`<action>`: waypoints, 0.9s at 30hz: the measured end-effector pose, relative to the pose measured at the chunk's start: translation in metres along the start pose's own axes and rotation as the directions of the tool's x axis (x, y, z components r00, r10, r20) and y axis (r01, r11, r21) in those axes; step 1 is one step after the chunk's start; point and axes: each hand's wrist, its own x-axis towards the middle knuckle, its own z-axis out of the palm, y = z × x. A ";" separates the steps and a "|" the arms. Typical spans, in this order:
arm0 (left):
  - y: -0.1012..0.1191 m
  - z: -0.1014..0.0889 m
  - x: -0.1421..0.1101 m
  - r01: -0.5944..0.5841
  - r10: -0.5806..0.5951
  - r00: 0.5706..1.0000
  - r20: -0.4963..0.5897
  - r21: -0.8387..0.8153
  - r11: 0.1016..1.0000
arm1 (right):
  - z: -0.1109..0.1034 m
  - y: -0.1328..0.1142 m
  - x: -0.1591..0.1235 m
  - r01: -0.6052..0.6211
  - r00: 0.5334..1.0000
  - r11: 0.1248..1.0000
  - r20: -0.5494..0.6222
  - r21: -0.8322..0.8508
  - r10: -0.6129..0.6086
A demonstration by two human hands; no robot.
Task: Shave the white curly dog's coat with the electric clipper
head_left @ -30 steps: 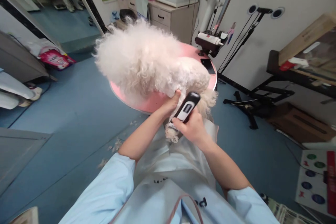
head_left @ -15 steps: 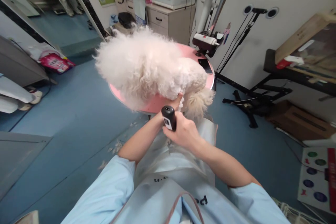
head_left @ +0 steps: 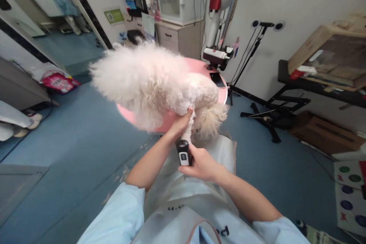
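Observation:
A fluffy white dog [head_left: 148,80] stands on a round pink grooming table [head_left: 166,118], its rear toward me. My left hand [head_left: 180,123] is wrapped round the dog's hind leg at the table's near edge. My right hand [head_left: 201,164] grips a black and white electric clipper [head_left: 183,153], held upright just below that leg, close to my apron.
Fur clippings lie on the blue floor at the left. A black phone [head_left: 216,79] and a tool holder [head_left: 217,55] sit at the table's far side. A dark stand [head_left: 265,116] and a shelf with boxes [head_left: 323,61] are to the right. A cabinet [head_left: 177,36] stands behind.
My right hand has drawn the clipper back from the dog's rear and turned it upright near my body. The dog shifted slightly left; my left hand keeps its hold on the leg.

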 end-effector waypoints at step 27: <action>-0.011 -0.060 -0.063 -0.084 0.049 0.993 0.103 0.371 0.925 | -0.060 -0.013 0.096 0.141 0.714 0.860 -0.652 0.491 0.255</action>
